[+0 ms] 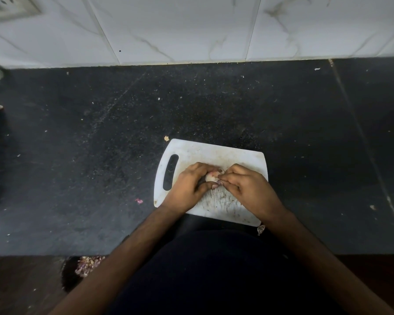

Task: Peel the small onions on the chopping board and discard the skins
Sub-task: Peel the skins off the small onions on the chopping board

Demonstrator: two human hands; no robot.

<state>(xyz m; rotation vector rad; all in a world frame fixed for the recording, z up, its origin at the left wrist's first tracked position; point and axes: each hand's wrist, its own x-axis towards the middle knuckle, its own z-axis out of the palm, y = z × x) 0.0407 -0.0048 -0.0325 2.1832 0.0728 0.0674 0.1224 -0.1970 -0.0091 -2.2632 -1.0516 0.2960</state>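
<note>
Peeling is underway on what looks like the only onion in view: one small onion (210, 177) sits pinched between both hands over the middle of the white chopping board (214, 153), pale flesh already showing, so most of its skin seems off. No other onions visible on the board; any others would be hidden under the hands, cannot tell. Pile of purple-pink onion skins (88, 264) lies on the floor below the counter edge at lower left, suggesting earlier discards, plus a stray skin scrap (138, 201) on the black counter (77, 155) just left of the board and another scrap (261, 229) by the board's near right corner. Left hand (189, 185) curls closed around the onion, fingers over the top and thumb underneath, holding it steady. Right hand (246, 187) is in a narrow pinch, thumb and forefinger tips meeting at the onion's right end, apparently on a bit of skin there (219, 182). Judgement: late in the task, remaining work is stripping this last bit and discarding the loose skins.
</note>
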